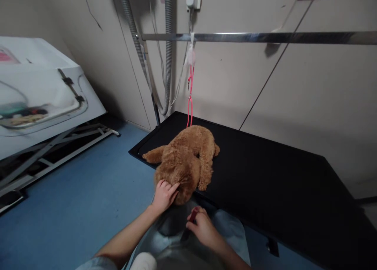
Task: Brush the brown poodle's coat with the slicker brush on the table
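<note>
A brown curly-coated dog (pixel 188 152) lies on a black grooming table (pixel 265 175), its head at the near edge and bent toward me. My left hand (pixel 165 195) rests on the dog's head, with its fingers curled into the fur beside the ear. Just right of the head and lower, my right hand (pixel 203 226) is closed around a red and black tool (pixel 193 215). The tool is apart from the dog, and its exact kind is partly hidden by my fingers.
A pink grooming loop (pixel 190 101) hangs from a metal bar (pixel 250 37) behind the dog. Grey hoses (pixel 168 50) run down the wall. On the left, a white tub (pixel 44 85) stands on a metal frame over the blue floor (pixel 88 191).
</note>
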The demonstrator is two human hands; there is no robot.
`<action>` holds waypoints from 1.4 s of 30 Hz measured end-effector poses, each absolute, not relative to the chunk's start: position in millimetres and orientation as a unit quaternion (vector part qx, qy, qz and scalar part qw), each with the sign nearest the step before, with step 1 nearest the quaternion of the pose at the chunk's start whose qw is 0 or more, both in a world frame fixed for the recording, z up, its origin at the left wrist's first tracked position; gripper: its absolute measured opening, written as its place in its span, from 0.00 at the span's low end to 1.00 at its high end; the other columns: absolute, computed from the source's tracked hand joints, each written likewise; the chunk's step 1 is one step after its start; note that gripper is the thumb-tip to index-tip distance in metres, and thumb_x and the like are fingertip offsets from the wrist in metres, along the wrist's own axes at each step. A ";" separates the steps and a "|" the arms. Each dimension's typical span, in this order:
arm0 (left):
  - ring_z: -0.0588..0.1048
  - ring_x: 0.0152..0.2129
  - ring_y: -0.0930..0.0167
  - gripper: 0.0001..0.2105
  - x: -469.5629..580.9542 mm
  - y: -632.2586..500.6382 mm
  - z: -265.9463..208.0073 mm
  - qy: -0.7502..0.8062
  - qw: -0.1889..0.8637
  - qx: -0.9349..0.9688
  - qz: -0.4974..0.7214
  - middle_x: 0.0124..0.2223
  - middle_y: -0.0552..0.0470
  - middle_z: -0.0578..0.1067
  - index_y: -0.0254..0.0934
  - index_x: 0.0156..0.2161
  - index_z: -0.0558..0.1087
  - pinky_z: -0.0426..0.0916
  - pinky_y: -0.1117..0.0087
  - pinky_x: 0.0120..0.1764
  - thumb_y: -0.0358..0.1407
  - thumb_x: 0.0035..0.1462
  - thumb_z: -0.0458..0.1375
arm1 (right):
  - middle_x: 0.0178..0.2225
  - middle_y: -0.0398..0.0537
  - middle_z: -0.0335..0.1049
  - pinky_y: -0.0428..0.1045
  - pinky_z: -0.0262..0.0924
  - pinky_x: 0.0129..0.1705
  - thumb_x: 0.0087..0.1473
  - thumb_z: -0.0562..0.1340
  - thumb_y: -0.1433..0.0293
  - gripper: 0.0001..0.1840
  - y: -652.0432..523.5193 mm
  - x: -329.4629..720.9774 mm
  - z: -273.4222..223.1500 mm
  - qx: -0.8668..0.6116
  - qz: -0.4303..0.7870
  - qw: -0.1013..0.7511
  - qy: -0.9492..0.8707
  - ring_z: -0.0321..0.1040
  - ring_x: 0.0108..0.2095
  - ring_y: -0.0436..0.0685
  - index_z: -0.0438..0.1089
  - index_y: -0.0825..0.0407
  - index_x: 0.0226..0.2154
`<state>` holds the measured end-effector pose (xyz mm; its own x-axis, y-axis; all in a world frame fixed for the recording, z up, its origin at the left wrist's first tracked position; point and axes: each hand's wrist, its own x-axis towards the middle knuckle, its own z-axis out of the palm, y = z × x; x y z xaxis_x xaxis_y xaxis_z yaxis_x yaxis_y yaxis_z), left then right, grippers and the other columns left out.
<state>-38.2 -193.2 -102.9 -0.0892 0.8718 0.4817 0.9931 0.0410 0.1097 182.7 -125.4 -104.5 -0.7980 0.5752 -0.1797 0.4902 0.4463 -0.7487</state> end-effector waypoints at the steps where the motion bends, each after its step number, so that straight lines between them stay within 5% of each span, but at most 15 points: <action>1: 0.68 0.30 0.67 0.14 -39.9 -194.0 -105.3 -0.700 0.145 -0.666 -0.214 0.25 0.51 0.72 0.41 0.49 0.71 0.59 0.58 0.46 0.32 0.59 0.51 | 0.46 0.54 0.70 0.59 0.53 0.56 0.48 0.61 0.70 0.08 -119.5 185.3 -94.1 -0.306 0.444 0.114 -0.834 0.61 0.54 0.64 0.72 0.51 0.34; 4: 0.67 0.27 0.68 0.14 -46.2 -195.6 -110.0 -0.678 0.136 -0.684 -0.231 0.24 0.51 0.70 0.39 0.45 0.73 0.61 0.60 0.42 0.28 0.57 0.50 | 0.47 0.54 0.70 0.60 0.47 0.60 0.51 0.57 0.73 0.09 -92.8 165.8 -61.9 -0.256 0.526 0.243 -0.773 0.53 0.60 0.61 0.69 0.51 0.37; 9: 0.67 0.27 0.68 0.12 -62.8 -201.6 -107.3 -0.663 0.074 -0.695 -0.267 0.25 0.49 0.71 0.37 0.36 0.74 0.61 0.65 0.36 0.27 0.55 0.48 | 0.38 0.51 0.73 0.53 0.59 0.49 0.51 0.55 0.74 0.08 -28.3 103.2 -38.2 -0.204 0.629 0.251 -0.707 0.70 0.45 0.57 0.66 0.56 0.35; 12: 0.67 0.27 0.69 0.12 -71.6 -204.1 -103.6 -0.662 0.035 -0.695 -0.278 0.24 0.50 0.71 0.38 0.33 0.73 0.61 0.65 0.36 0.27 0.56 0.47 | 0.39 0.52 0.72 0.52 0.59 0.48 0.54 0.53 0.71 0.08 -7.4 88.8 -42.8 -0.247 0.611 0.333 -0.674 0.69 0.42 0.54 0.63 0.55 0.37; 17: 0.67 0.27 0.70 0.12 -79.6 -203.3 -103.2 -0.656 0.000 -0.700 -0.281 0.24 0.50 0.71 0.38 0.31 0.72 0.60 0.66 0.36 0.28 0.57 0.47 | 0.32 0.49 0.72 0.49 0.61 0.41 0.51 0.59 0.68 0.09 -4.5 83.7 -49.4 -0.219 0.642 0.300 -0.671 0.70 0.34 0.52 0.65 0.57 0.33; 20: 0.66 0.26 0.70 0.12 -82.9 -204.0 -105.3 -0.659 -0.015 -0.696 -0.285 0.23 0.51 0.69 0.37 0.29 0.71 0.60 0.66 0.35 0.28 0.57 0.46 | 0.34 0.50 0.72 0.50 0.61 0.44 0.55 0.54 0.66 0.09 0.9 80.4 -48.8 -0.273 0.613 0.380 -0.636 0.68 0.36 0.53 0.64 0.54 0.35; 25: 0.67 0.28 0.70 0.11 -85.4 -206.8 -108.9 -0.653 -0.040 -0.697 -0.295 0.25 0.51 0.71 0.37 0.30 0.71 0.59 0.65 0.36 0.27 0.57 0.47 | 0.28 0.44 0.72 0.49 0.64 0.35 0.45 0.65 0.66 0.08 1.0 73.4 -52.0 -0.200 0.664 0.307 -0.651 0.69 0.30 0.55 0.68 0.50 0.29; 29: 0.66 0.26 0.71 0.10 -85.2 -208.6 -107.6 -0.656 -0.037 -0.694 -0.296 0.23 0.53 0.70 0.37 0.30 0.70 0.59 0.65 0.37 0.27 0.57 0.48 | 0.29 0.41 0.70 0.48 0.64 0.36 0.49 0.62 0.64 0.07 5.9 68.2 -51.4 -0.248 0.649 0.382 -0.609 0.68 0.30 0.52 0.67 0.50 0.31; 33: 0.66 0.27 0.71 0.10 -84.8 -208.5 -103.1 -0.656 -0.024 -0.693 -0.298 0.24 0.53 0.70 0.38 0.30 0.71 0.59 0.64 0.39 0.27 0.56 0.49 | 0.29 0.43 0.72 0.49 0.66 0.32 0.41 0.67 0.68 0.11 3.7 61.9 -52.4 -0.183 0.695 0.258 -0.646 0.69 0.29 0.54 0.70 0.50 0.32; 38: 0.66 0.26 0.72 0.10 -86.1 -206.3 -100.3 -0.666 -0.025 -0.660 -0.347 0.22 0.54 0.66 0.37 0.27 0.71 0.60 0.62 0.44 0.27 0.56 0.49 | 0.36 0.45 0.72 0.50 0.65 0.39 0.47 0.62 0.68 0.10 -5.7 60.9 -60.8 -0.261 0.642 0.398 -0.601 0.70 0.35 0.53 0.69 0.50 0.36; 42: 0.67 0.27 0.71 0.11 -89.7 -203.1 -99.8 -0.657 -0.062 -0.640 -0.393 0.24 0.53 0.69 0.37 0.29 0.72 0.61 0.67 0.38 0.29 0.58 0.48 | 0.35 0.47 0.73 0.51 0.66 0.40 0.44 0.65 0.66 0.12 -19.9 70.3 -75.1 -0.237 0.686 0.327 -0.605 0.71 0.35 0.56 0.71 0.51 0.35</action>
